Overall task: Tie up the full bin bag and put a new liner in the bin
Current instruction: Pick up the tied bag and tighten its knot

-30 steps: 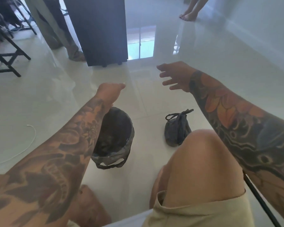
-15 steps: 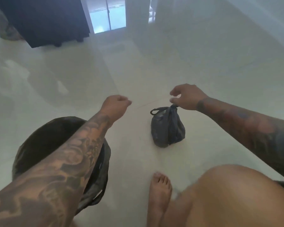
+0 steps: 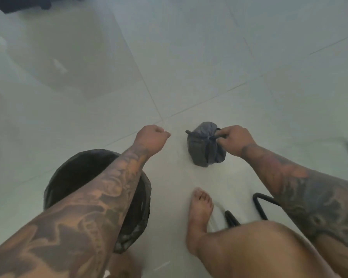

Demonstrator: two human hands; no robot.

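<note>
Pale tiled floor (image 3: 189,57) throughout, glossy, grout lines crossing near the work. Bin (image 3: 84,173) at lower left, standing on the floor, partly hidden by the left forearm; dark liner (image 3: 138,223) already inside, its edge folded over the rim and hanging down the outer wall. Bare foot (image 3: 200,209) and knee at lower right, black tubular frame (image 3: 259,203) behind them (likely a chair leg, not confirmed). Tied bin bag (image 3: 204,151) on the floor to the right of the bin and apart from it, small, grey, gathered at the top with handle loops sticking out to either side of the knot. Right hand (image 3: 236,140) on the bag's top, fingers curled around the knotted handle, gripping it. Left hand (image 3: 152,138) raised above the floor between bin and bag, touching neither, fingers curled into a loose fist, nothing seen inside. Judgement: both named steps appear complete, bag knotted, fresh liner seated. Step in hand reads as either a final check of the knot or a pickup of the bag for removal. Next move, if a pickup: straight lift by the handle, knot kept uppermost, weight tested gently before a full raise. If a check: short tug on both loops. Liner rim worth a look on the near side, where slack plastic hangs low.
</note>
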